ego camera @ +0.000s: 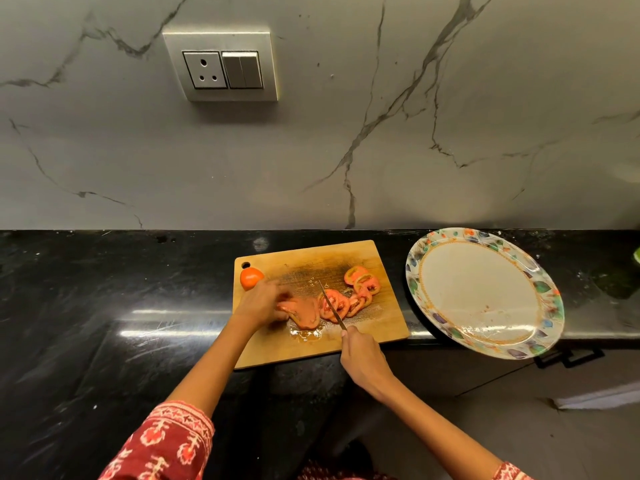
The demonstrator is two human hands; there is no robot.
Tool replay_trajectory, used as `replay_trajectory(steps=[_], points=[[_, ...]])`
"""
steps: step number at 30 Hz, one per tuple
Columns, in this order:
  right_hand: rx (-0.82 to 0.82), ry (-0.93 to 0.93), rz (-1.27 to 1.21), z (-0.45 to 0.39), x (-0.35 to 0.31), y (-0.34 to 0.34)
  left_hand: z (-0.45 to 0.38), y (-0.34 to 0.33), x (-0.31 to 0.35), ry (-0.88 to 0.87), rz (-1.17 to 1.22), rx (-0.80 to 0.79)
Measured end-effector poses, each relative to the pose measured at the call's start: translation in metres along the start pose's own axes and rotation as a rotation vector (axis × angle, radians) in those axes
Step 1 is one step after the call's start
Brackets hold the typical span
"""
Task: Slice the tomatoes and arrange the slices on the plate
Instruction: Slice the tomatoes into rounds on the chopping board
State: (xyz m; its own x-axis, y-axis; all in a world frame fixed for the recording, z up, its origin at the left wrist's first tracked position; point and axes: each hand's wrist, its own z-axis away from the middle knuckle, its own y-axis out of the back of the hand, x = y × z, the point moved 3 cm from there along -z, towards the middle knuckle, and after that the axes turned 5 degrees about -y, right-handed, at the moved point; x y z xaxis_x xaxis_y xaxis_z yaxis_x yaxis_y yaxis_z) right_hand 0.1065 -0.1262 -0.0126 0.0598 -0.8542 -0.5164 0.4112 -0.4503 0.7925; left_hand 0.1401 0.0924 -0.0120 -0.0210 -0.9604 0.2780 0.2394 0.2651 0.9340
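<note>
Wooden board (349, 344), knife (331, 308) tip pointing away.

There is a single view, the head camera, worn on the person's head and looking forward and steeply down over a black counter (104, 306). It sits close above the work — both forearms enter from the bottom edge and reach up toward mid-frame, where a wooden cutting board (311, 351) lies. The wide-angle lens bends the counter's back edge and takes in the marble wall (346, 98) beyond — its socket plate (221, 65) included.
</note>
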Motion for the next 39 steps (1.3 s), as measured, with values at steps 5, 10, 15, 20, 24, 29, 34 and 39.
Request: replay_trajectory(steps=[5,10,15,20,24,29,34,39], points=[[-0.010,0.044,-0.015,0.004,-0.005,-0.002,0.028,-0.005,0.007,0.185,0.005,0.212],[-0.096,0.079,-0.063,0.012,-0.014,-0.013,0.050,0.002,0.028,0.361,-0.064,0.085],[-0.011,0.030,-0.138,0.012,-0.005,0.006,0.169,0.065,-0.002,0.528,0.761,0.172],[-0.046,0.087,-0.139,-0.001,-0.016,0.010,0.129,0.030,-0.001,0.406,0.886,0.283],[-0.066,0.121,-0.088,-0.007,-0.028,-0.003,0.074,-0.004,0.016,0.316,0.568,0.351],[-0.083,0.094,-0.025,0.003,-0.028,-0.017,0.055,-0.020,0.019,0.221,0.368,0.284],[-0.085,0.091,-0.027,0.018,-0.019,-0.020,0.049,-0.021,0.023,0.199,0.345,0.288],[-0.087,0.074,0.025,0.026,-0.014,-0.021,0.050,-0.023,0.028,0.216,0.314,0.325]])
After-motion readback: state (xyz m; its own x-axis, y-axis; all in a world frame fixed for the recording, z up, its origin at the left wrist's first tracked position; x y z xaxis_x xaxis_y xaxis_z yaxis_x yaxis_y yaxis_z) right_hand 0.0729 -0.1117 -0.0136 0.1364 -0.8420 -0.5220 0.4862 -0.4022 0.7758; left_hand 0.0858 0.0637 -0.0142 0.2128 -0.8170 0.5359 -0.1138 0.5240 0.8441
